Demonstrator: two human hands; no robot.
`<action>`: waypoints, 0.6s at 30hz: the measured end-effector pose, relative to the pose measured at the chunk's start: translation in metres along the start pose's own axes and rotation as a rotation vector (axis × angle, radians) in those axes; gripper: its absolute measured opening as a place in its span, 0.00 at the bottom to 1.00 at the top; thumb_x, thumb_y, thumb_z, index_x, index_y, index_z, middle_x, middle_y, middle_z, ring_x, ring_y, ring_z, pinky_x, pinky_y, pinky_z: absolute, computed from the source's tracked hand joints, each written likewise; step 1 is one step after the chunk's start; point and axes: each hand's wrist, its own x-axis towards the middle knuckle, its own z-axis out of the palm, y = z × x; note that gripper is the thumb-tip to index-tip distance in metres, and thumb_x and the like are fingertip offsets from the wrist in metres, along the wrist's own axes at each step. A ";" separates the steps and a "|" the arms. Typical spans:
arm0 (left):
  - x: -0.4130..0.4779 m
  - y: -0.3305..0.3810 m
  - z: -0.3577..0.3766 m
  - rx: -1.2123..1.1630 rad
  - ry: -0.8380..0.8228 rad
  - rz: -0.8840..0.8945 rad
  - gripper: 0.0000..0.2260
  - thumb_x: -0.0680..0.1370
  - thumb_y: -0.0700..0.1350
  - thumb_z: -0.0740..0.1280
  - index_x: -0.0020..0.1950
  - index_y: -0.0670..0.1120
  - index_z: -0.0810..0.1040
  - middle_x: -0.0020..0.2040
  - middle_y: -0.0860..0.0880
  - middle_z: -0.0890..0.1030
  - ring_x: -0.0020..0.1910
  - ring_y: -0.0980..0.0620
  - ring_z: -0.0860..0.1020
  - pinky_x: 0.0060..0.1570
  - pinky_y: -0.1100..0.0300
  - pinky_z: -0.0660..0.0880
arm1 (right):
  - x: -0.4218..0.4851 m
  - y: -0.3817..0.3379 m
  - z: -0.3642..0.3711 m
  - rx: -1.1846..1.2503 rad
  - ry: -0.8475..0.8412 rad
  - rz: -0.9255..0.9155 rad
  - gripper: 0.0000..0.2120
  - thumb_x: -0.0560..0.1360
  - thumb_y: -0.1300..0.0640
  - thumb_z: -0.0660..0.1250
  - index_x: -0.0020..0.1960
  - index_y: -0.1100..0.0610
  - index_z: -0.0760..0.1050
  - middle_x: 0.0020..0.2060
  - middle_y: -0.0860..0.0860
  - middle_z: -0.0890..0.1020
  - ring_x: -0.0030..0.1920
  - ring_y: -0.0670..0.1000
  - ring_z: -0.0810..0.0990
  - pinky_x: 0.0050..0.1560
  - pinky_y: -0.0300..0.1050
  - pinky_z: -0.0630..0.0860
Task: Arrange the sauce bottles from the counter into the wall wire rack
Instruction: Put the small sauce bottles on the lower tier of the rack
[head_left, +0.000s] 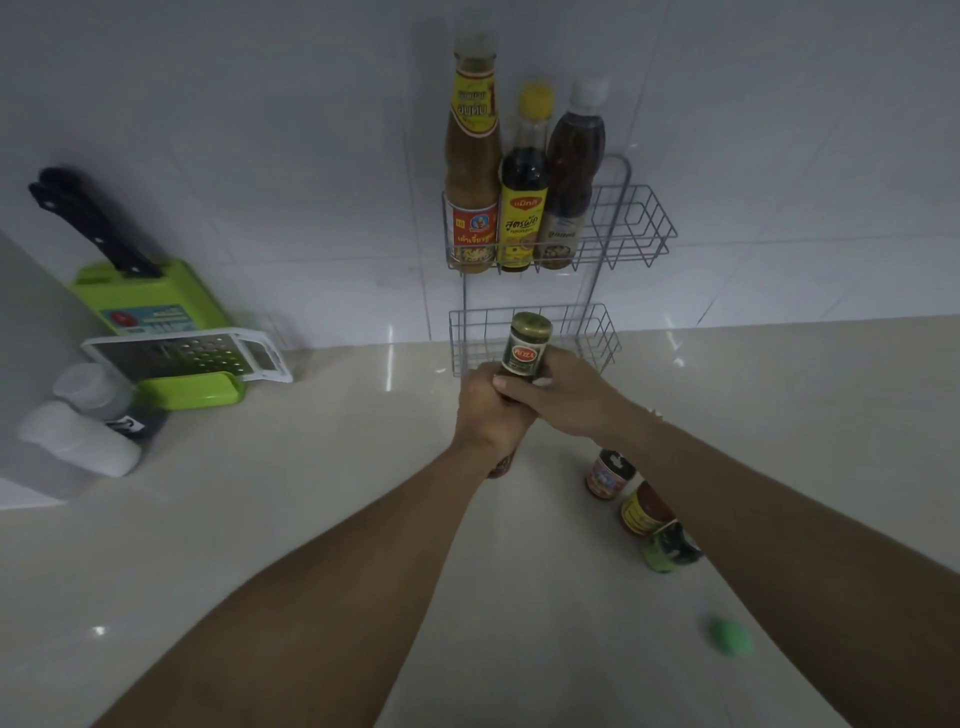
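Observation:
A wire rack (636, 228) hangs on the tiled wall with two baskets. Its upper basket holds three bottles: a tall tan sauce bottle (471, 171), a dark bottle with a yellow cap (523, 197) and a brown bottle with a white cap (569, 176). In front of the lower basket (597, 332), both hands grip one dark bottle with a gold cap (527, 345). My left hand (491, 415) wraps its lower part; my right hand (566, 395) holds its side. Three small jars stay on the counter under my right forearm: a red-labelled one (605, 474), a yellow-labelled one (641, 512) and a green one (667, 553).
A green knife block with black knives (140, 291) and a white grater (192, 356) stand at the left. Two white-capped containers (88, 415) lie beside them. A small green object (730, 634) lies on the beige counter (311, 519) at the lower right.

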 end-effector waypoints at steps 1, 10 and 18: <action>0.004 -0.001 0.000 0.001 -0.018 0.000 0.21 0.61 0.53 0.71 0.51 0.47 0.84 0.49 0.43 0.84 0.48 0.47 0.85 0.45 0.47 0.84 | 0.004 0.000 -0.001 -0.021 0.013 -0.023 0.20 0.75 0.46 0.71 0.64 0.52 0.77 0.57 0.49 0.83 0.57 0.50 0.80 0.62 0.52 0.76; 0.039 -0.015 -0.028 0.041 0.009 -0.184 0.29 0.74 0.45 0.64 0.76 0.41 0.65 0.73 0.39 0.66 0.70 0.38 0.70 0.68 0.40 0.71 | 0.039 -0.018 -0.018 0.021 0.176 -0.168 0.21 0.77 0.55 0.71 0.67 0.58 0.70 0.58 0.54 0.82 0.58 0.54 0.81 0.61 0.51 0.78; 0.076 -0.018 -0.041 0.023 -0.068 -0.395 0.31 0.82 0.37 0.56 0.83 0.44 0.46 0.83 0.43 0.53 0.81 0.42 0.56 0.78 0.48 0.58 | 0.069 -0.008 -0.005 -0.069 0.205 -0.322 0.13 0.77 0.59 0.69 0.60 0.57 0.72 0.46 0.44 0.78 0.45 0.38 0.77 0.46 0.31 0.72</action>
